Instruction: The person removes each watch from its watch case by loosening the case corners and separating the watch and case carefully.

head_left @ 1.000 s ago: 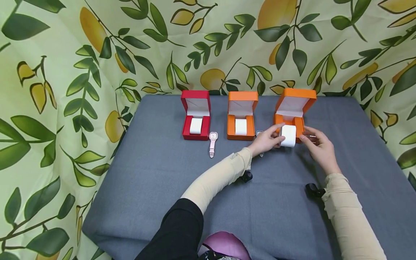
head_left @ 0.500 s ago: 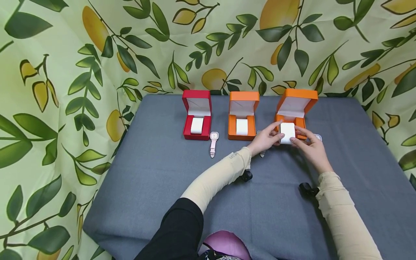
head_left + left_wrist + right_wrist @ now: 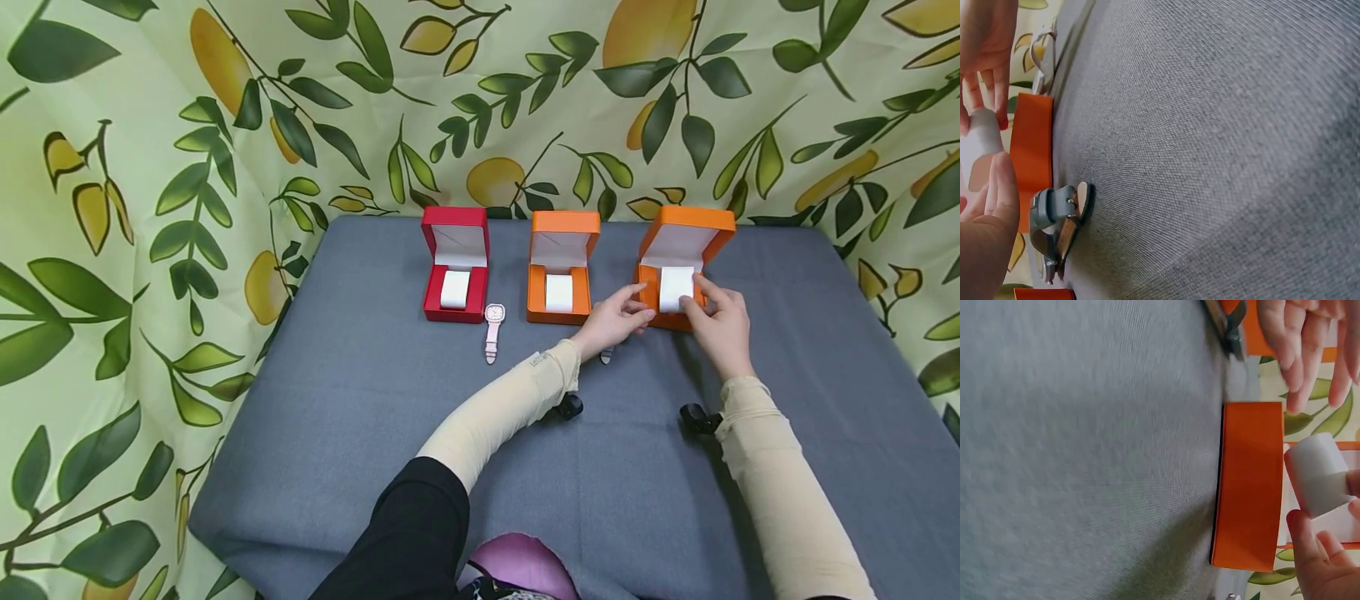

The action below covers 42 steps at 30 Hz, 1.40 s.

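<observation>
My right hand (image 3: 723, 327) pinches a white watch cushion (image 3: 676, 290) between thumb and fingers, over the base of the right orange watch box (image 3: 670, 321). In the right wrist view the cushion (image 3: 1319, 475) sits tilted at the box's rim, partly above it. My left hand (image 3: 613, 320) is at the box's left side, its fingers loosely extended and apart from the cushion in the right wrist view. A watch with a blue-grey strap (image 3: 1057, 206) lies between the two orange boxes, mostly hidden under the left hand in the head view.
A red watch box (image 3: 455, 315) and another orange watch box (image 3: 557, 317) stand open to the left, each with a white cushion inside. A pink watch (image 3: 492, 333) lies beside the red box. Past the right box lies a pale-strapped watch (image 3: 1045, 59). Grey-blue cloth (image 3: 390, 417) covers the table.
The white cushion has gone from in front of the right box back over its base, carried by the right hand. The left hand has let go of it and stays at the box's left side.
</observation>
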Each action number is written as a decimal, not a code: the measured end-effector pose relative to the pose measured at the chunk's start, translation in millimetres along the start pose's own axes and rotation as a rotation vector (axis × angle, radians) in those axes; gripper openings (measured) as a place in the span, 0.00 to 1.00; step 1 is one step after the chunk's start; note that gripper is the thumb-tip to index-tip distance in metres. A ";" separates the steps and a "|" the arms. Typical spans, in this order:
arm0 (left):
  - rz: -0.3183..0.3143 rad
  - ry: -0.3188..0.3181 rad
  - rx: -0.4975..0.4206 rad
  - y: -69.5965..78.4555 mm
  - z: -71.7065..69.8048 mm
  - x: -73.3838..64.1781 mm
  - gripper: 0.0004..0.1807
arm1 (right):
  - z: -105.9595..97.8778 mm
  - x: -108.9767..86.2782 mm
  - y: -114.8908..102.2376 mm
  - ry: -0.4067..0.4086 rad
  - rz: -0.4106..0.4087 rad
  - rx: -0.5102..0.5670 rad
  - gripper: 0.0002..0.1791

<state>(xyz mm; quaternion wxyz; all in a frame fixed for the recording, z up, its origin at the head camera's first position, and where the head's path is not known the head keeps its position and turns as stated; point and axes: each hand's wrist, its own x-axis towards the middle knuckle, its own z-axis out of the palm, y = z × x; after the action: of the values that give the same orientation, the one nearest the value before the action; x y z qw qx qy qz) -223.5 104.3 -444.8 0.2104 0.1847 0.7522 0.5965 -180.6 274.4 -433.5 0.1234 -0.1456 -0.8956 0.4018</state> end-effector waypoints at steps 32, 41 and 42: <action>0.008 0.000 0.009 -4.0 -0.6 -1.9 0.27 | 12.1 8.5 7.3 0.029 -0.163 -0.143 0.21; 0.001 -0.016 0.035 -2.7 -1.0 -1.2 0.28 | 16.0 8.5 10.2 0.029 -0.180 -0.135 0.18; 0.001 -0.015 0.035 -2.5 -1.1 -0.9 0.28 | 15.0 8.9 9.6 0.019 -0.176 -0.142 0.18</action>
<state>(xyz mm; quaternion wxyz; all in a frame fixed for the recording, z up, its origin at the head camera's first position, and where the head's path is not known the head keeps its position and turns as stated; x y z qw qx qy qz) -223.4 102.4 -447.0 0.2122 0.1932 0.7608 0.5821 -192.4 273.4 -449.5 0.1563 -0.0785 -0.9299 0.3235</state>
